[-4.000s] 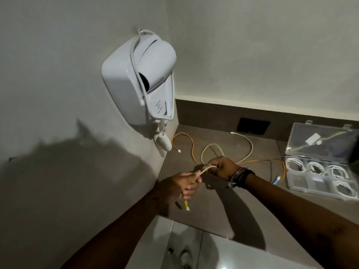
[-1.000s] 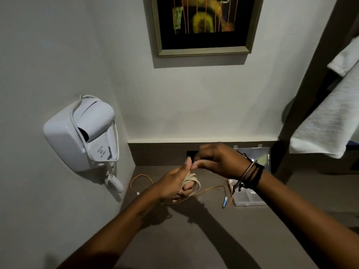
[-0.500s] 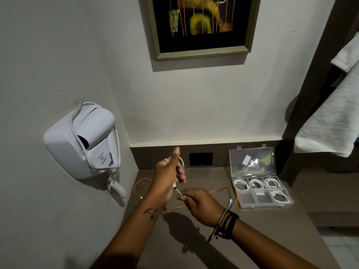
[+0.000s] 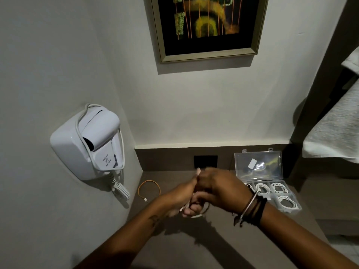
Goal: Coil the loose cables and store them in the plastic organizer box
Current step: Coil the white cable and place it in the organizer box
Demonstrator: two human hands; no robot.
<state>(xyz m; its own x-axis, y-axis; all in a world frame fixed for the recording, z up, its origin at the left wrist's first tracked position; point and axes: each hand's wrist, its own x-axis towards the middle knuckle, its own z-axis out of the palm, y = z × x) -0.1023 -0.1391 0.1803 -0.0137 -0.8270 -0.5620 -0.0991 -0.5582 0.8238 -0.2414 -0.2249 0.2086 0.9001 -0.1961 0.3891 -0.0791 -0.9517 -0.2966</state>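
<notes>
Because the cream cable (image 4: 196, 216) is light, limp and springy, my left hand (image 4: 182, 199) clamps its loops while my right hand (image 4: 215, 186), closed just above, pinches the tail.

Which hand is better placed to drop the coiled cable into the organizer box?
Right hand, probably: the organizer box lies open on its side. The left hand grips the white cable, farther away.

Thin cream-white cable (image 4: 196, 216): looped, mostly hidden. Thin orange cable (image 4: 149, 186): loose arc near countertop's left edge. Clear plastic compartmented organizer box (image 4: 272, 199): lid upright, coiled white cables inside, countertop's back right corner.
</notes>
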